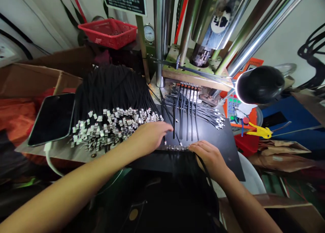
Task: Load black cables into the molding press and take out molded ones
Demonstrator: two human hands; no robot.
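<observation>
My left hand (153,134) reaches over the black work plate (215,138), fingers stretched toward a loose black cable, with no object visible in them. Part of the fingers is hidden. My right hand (209,156) is closed on a black cable (203,164) at the right end of a row of small metallic connectors (177,147) along the plate's near edge. Left of my left hand lies a thick pile of black cables (111,87), with many white connectors (111,124) toward me. Several black cables (189,114) run from the press to the plate's middle.
A press with steel columns (159,40) and a plate (198,78) stands behind. A lit black lamp (264,84) hangs at right, near yellow-handled cutters (260,131). At left are a phone (53,118) and a cardboard box (30,79); a red basket (109,33) sits behind.
</observation>
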